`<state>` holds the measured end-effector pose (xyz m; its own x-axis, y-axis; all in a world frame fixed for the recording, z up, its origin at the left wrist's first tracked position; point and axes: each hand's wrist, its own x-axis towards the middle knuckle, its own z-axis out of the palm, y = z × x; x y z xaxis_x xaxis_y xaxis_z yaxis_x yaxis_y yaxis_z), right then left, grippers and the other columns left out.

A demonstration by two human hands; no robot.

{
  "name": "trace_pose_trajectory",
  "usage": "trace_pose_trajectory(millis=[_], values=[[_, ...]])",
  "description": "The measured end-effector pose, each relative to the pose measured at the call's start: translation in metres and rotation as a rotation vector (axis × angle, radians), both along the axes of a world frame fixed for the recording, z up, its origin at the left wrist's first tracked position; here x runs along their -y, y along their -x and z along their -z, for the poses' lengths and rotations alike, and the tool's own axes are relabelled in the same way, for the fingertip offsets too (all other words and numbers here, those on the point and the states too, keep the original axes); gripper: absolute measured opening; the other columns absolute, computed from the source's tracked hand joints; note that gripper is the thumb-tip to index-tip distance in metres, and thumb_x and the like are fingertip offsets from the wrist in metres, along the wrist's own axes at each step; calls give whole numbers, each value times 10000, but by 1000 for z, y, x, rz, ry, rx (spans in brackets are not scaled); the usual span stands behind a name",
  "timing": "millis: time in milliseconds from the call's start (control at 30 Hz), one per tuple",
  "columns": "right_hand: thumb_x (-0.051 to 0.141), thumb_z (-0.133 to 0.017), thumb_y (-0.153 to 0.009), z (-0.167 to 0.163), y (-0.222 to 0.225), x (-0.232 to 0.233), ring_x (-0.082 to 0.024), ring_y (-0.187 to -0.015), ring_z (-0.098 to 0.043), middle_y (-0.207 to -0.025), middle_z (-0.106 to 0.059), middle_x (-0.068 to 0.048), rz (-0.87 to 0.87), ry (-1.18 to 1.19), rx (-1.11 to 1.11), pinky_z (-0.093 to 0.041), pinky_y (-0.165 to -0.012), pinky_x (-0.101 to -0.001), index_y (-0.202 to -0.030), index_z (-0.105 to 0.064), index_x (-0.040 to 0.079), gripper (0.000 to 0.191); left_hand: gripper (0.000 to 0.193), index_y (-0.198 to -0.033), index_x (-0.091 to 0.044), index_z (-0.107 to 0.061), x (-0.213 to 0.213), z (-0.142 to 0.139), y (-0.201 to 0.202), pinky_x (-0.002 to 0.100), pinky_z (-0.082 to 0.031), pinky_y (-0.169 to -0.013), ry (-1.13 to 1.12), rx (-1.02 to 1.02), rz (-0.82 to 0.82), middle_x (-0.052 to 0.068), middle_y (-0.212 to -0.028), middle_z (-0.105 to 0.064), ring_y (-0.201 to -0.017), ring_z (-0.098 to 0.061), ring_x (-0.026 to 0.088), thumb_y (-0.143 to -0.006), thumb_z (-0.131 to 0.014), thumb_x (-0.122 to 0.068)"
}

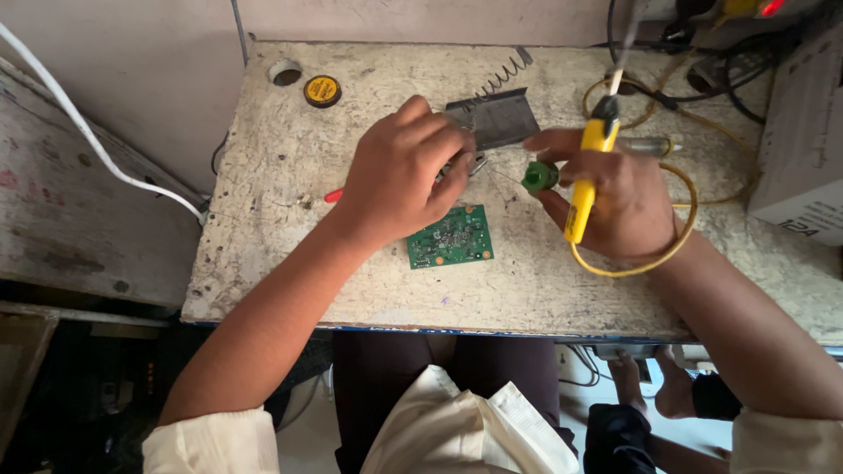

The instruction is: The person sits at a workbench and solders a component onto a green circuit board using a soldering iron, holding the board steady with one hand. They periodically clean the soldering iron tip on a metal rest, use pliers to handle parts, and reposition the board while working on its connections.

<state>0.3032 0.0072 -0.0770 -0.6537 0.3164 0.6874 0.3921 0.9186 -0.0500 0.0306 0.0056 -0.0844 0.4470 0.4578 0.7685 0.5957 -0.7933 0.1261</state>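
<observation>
My left hand [399,171] is closed over a small metal tool [475,162]; its red end [333,195] sticks out on the wrist side. My right hand [619,197] grips a yellow-handled soldering iron [584,189] and pinches a small green spool of solder wire [539,176] with the fingertips. A thin wire runs from the spool toward the left hand. A green circuit board [450,237] lies flat on the worn white table [290,263], just below and between both hands. Neither hand touches the board.
A metal iron stand with a coiled spring [496,116] sits behind the hands. A yellow round tin [322,90] and a white ring [285,72] are at the back left. A yellow cable [680,241] loops around my right wrist. A cardboard box [803,149] stands at right.
</observation>
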Motion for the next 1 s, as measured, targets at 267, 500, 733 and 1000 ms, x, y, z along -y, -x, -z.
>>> trace_pose_trajectory(millis=[267, 500, 733, 1000], values=[[145, -879, -891, 4, -4, -3, -238, -814, -766, -1086, -745, -80, -18, 21, 22, -563, -602, -298, -1178, -313, 45, 642, 102, -889, -80, -684, -3, -4, 6, 355, -475, -658, 17, 34, 9, 24, -808, -681, -773, -542, 189, -980, -721, -108], [201, -896, -812, -3, 0, 8, -274, -792, -730, -1024, -738, -80, -39, 104, 91, -576, -641, -380, -1159, -476, 65, 561, 106, -890, -87, -690, -4, 0, 4, 342, -472, -657, -4, 0, 20, 21, -831, -690, -785, -553, 174, -965, -745, -138], [225, -881, -798, -10, 4, 11, -307, -730, -716, -923, -724, -99, -66, 206, 200, -552, -574, -412, -1078, -579, 63, 443, 122, -956, -83, -720, -1, 6, -4, 344, -498, -691, -28, -12, 51, 25, -881, -691, -854, -593, 177, -958, -787, -185], [192, -835, -835, -15, 3, 13, -291, -637, -697, -745, -695, -120, 8, 195, 316, -541, -526, -422, -999, -649, 50, 285, 140, -934, -94, -726, -7, 14, -5, 335, -503, -672, -24, -37, 39, 16, -851, -692, -828, -594, 165, -1008, -748, -211]])
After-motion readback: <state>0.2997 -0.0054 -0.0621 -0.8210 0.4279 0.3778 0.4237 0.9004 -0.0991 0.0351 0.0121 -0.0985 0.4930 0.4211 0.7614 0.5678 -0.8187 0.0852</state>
